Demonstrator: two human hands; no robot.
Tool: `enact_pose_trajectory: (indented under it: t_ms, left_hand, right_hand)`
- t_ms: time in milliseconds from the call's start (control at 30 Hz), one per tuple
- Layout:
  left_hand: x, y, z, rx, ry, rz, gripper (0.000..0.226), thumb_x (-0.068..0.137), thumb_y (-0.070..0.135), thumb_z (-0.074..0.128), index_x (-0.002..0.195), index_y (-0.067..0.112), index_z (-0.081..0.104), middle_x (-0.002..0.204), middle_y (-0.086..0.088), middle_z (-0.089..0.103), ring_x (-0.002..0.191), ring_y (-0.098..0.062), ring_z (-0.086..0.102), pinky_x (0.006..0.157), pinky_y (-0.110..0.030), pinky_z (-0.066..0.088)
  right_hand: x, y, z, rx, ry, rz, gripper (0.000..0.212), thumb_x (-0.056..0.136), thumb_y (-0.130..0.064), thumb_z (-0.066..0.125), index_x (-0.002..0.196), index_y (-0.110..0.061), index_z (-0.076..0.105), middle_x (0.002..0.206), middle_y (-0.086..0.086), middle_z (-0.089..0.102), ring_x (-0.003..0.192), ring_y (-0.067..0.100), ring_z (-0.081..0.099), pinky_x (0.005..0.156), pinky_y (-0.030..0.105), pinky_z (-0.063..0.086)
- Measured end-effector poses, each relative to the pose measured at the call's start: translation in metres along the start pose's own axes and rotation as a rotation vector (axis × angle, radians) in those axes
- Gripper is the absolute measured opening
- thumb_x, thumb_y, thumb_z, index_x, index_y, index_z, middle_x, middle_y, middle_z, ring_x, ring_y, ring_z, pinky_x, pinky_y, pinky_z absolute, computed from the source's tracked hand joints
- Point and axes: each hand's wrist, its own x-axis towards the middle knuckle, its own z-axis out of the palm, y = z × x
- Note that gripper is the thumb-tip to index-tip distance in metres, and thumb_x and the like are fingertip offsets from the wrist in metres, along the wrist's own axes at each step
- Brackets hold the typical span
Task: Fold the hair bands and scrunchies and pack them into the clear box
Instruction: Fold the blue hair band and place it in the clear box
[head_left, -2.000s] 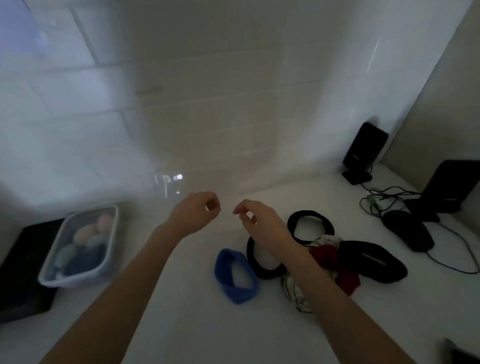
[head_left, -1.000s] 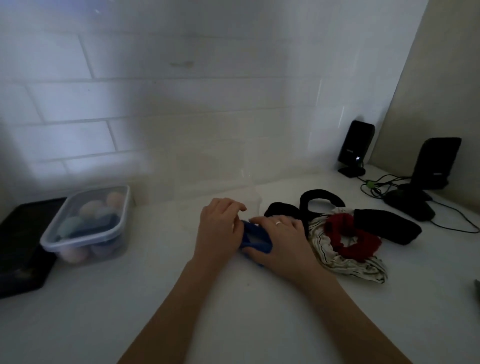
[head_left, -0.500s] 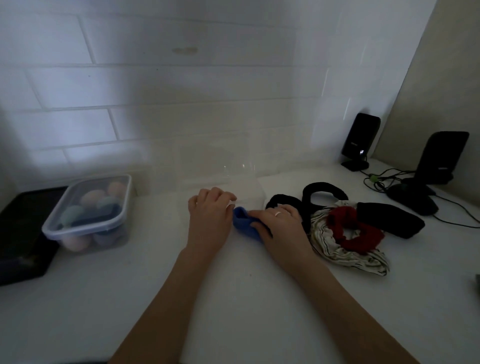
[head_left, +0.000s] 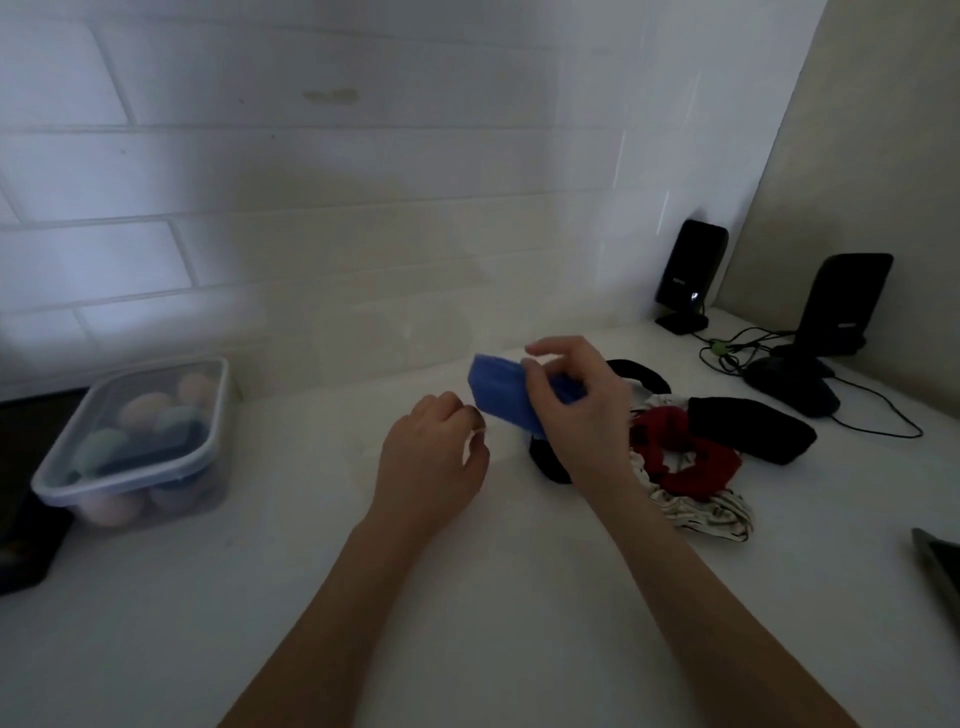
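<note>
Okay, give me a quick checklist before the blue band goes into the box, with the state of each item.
1. Folded blue fabric hair band secure in right hand grip: ok.
2. Band lifted clear of white countertop: ok.
3. Left hand free: ok, it holds nothing visible.
4. Clear box open and placed ahead: cannot tell; only faint glints show by the wall.
5. Lidded clear plastic container on the left: not ok as target, shut and full.

two hands (head_left: 431, 457), two speakers (head_left: 690, 270)
</note>
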Motion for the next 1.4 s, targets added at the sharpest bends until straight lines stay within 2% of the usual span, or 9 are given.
enact_pose_trajectory:
  t_ms: [300,400,467,567,667,767,900,1200,1400]
  left_hand:
    - [-0.004,0.017,-0.017,0.026,0.21,0.034,0.018,0.075,0.026,0.054,0.064,0.015,0.062,0.063,0.002,0.06,0.059,-0.015,0.052,0.043,-0.024,0.041]
    - [0.007,0.011,-0.026,-0.036,0.368,-0.029,0.023,0.078,0.03,0.056,0.088,0.01,0.063,0.087,-0.005,0.061,0.081,-0.015,0.05,0.066,-0.02,0.042]
    - [0.018,0.007,-0.031,-0.096,0.258,-0.051,0.04,0.081,0.038,0.054,0.108,0.009,0.057,0.106,-0.006,0.059,0.098,-0.014,0.05,0.084,-0.018,0.038]
    - [0.03,0.006,-0.039,-0.291,-0.053,-0.15,0.053,0.084,0.049,0.054,0.127,0.021,0.042,0.119,0.002,0.057,0.103,-0.011,0.055,0.089,-0.025,0.044]
    - [0.042,0.005,-0.039,-0.615,-0.246,-0.284,0.044,0.085,0.044,0.059,0.122,0.028,0.042,0.096,0.005,0.064,0.075,-0.005,0.062,0.067,-0.018,0.051]
    - [0.043,0.002,-0.031,-0.657,-0.175,-0.285,0.022,0.088,0.033,0.058,0.106,0.023,0.049,0.079,0.007,0.06,0.06,-0.004,0.054,0.055,-0.013,0.044]
    - [0.036,-0.002,-0.023,-0.659,-0.127,-0.347,0.021,0.091,0.04,0.051,0.086,0.021,0.044,0.063,0.002,0.051,0.045,-0.005,0.042,0.045,-0.019,0.037]
    - [0.037,-0.012,-0.029,-0.852,-0.246,-0.429,0.017,0.093,0.008,0.042,0.089,0.024,0.048,0.083,0.002,0.054,0.062,-0.001,0.051,0.053,-0.01,0.04]
    - [0.043,-0.022,-0.03,-1.114,-0.043,-0.693,0.011,0.093,0.007,0.047,0.088,0.009,0.057,0.08,-0.007,0.064,0.07,-0.018,0.062,0.064,-0.029,0.053]
  right_hand:
    - [0.051,-0.012,0.009,0.127,-0.374,0.425,0.048,0.076,-0.02,0.077,0.116,-0.019,0.051,0.086,0.0,0.068,0.081,0.014,0.067,0.072,0.025,0.053]
    - [0.059,-0.016,-0.003,0.174,-0.657,0.419,0.044,0.076,-0.012,0.077,0.115,-0.021,0.057,0.096,0.01,0.072,0.088,0.02,0.071,0.079,0.034,0.059]
    - [0.059,-0.019,-0.003,0.235,-0.769,0.433,0.043,0.078,-0.006,0.074,0.116,-0.019,0.06,0.099,0.013,0.073,0.091,0.021,0.071,0.08,0.034,0.059]
    - [0.056,-0.02,0.003,0.349,-0.724,0.437,0.038,0.079,-0.002,0.071,0.113,-0.015,0.061,0.095,0.015,0.074,0.088,0.024,0.072,0.079,0.034,0.059]
    - [0.055,-0.014,0.01,0.536,-0.507,0.491,0.032,0.08,-0.004,0.071,0.11,-0.012,0.062,0.089,0.013,0.074,0.085,0.024,0.073,0.074,0.031,0.059]
    - [0.055,-0.008,0.015,0.643,-0.409,0.545,0.031,0.079,-0.008,0.071,0.108,-0.013,0.062,0.087,0.007,0.075,0.084,0.02,0.072,0.072,0.027,0.057]
    - [0.047,-0.006,0.02,0.483,-0.623,0.538,0.029,0.081,-0.012,0.071,0.105,-0.024,0.061,0.096,-0.004,0.072,0.088,0.007,0.069,0.072,0.019,0.055]
    - [0.046,0.001,0.03,0.448,-0.393,0.428,0.018,0.079,0.002,0.07,0.09,-0.013,0.068,0.087,0.003,0.072,0.083,0.015,0.069,0.076,0.026,0.057]
    - [0.044,-0.011,0.03,0.37,-0.57,0.238,0.038,0.074,0.007,0.07,0.091,-0.026,0.071,0.088,-0.017,0.068,0.092,-0.001,0.062,0.084,0.016,0.052]
